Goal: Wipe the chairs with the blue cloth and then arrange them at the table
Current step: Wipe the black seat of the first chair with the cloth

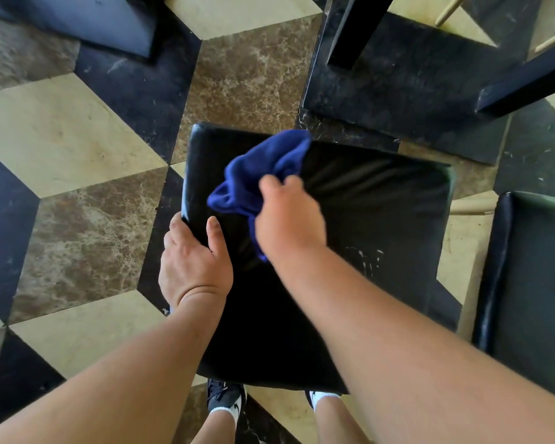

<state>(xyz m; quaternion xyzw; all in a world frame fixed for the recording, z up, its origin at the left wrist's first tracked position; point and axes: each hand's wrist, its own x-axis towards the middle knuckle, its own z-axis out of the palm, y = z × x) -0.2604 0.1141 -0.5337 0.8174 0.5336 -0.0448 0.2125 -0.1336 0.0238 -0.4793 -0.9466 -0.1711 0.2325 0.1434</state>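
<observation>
Our two bare forearms reached down from the bottom of the view toward a black padded chair seat (366,219) seen from above. Our left hand (193,261) gripped the seat's left edge, its fingers (177,227) curled around the side and its thumb pressed flat on top. Our right hand (285,216) was over the middle of the seat, its fingers (271,184) clamped on a bunched blue cloth (260,171), which spilled toward the seat's far left corner and rested on the cushion. White scuffs marked the seat near its right side. A second dark chair seat (532,283) stood just beside it on the right. Dark furniture legs (356,30) stood beyond, on a floor (61,133) of cream, brown and black tiles. Our dark shoes with white socks (226,398) showed below the seat.
</observation>
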